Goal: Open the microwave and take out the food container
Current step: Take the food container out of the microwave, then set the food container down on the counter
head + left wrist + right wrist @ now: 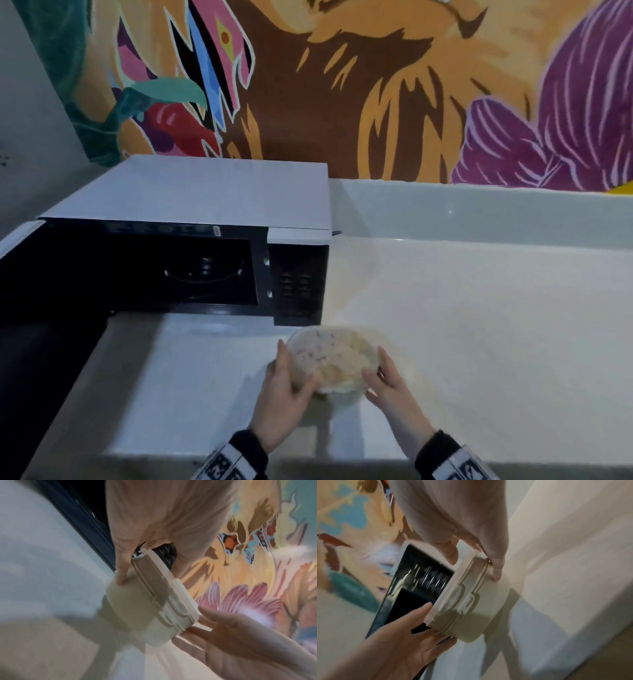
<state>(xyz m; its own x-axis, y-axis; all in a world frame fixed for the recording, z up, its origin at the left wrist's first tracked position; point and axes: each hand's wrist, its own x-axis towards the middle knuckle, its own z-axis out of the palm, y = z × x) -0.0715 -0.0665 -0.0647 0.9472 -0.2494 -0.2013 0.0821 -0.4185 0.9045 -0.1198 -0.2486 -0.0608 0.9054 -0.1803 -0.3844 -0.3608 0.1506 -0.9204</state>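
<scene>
A round, pale plastic food container (334,363) with a clear clip-on lid and rice-like food inside is held low over the white counter (479,325), in front of the microwave's keypad. My left hand (291,373) grips its left side, thumb across the lid. My right hand (380,373) grips the right side. The left wrist view shows the container (150,601) tilted between my left hand (126,566) and my right hand (197,631). In the right wrist view my right hand (476,563) pinches the container's (471,601) rim. The microwave (191,192) stands open, its dark cavity (202,270) holding only the turntable ring.
The microwave door (51,301) hangs open to the left, over the counter's left end. The dark keypad panel (298,284) faces me. A painted mural wall (411,85) rises behind a low white backsplash (479,209). The counter's front edge (308,459) runs near my wrists.
</scene>
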